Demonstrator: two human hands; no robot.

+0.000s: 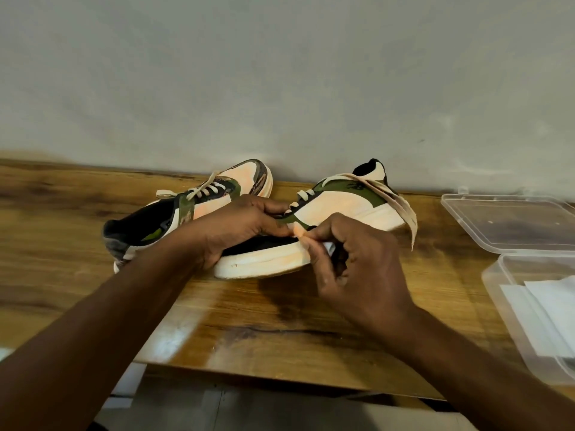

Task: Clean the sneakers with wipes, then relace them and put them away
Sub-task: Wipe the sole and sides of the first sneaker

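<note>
The right hand (354, 262) is curling its fingers around a small white wipe (328, 246), pinching it against the toe end of the near sneaker (339, 209), where the pale sole meets the upper. The left hand (245, 225) is gripping that same sneaker from the other side, fingers wrapped over the laces and tongue area, thumb lying along the upper's edge. This sneaker is lying tilted on its side on the wooden counter (93, 213), sole facing the camera, heel pointing toward the wall (280, 73), and a loose cream lace (401, 209) is trailing off its heel end. A second sneaker (199, 200) is sitting just behind the left hand, its toe near the wall and its lace still threaded, making two sneakers in all. Off to the right, two clear plastic pieces are resting on the counter: a flat lid (510, 219) farther back and a box (535, 309) nearer, holding folded white sheets (547, 312).
</note>
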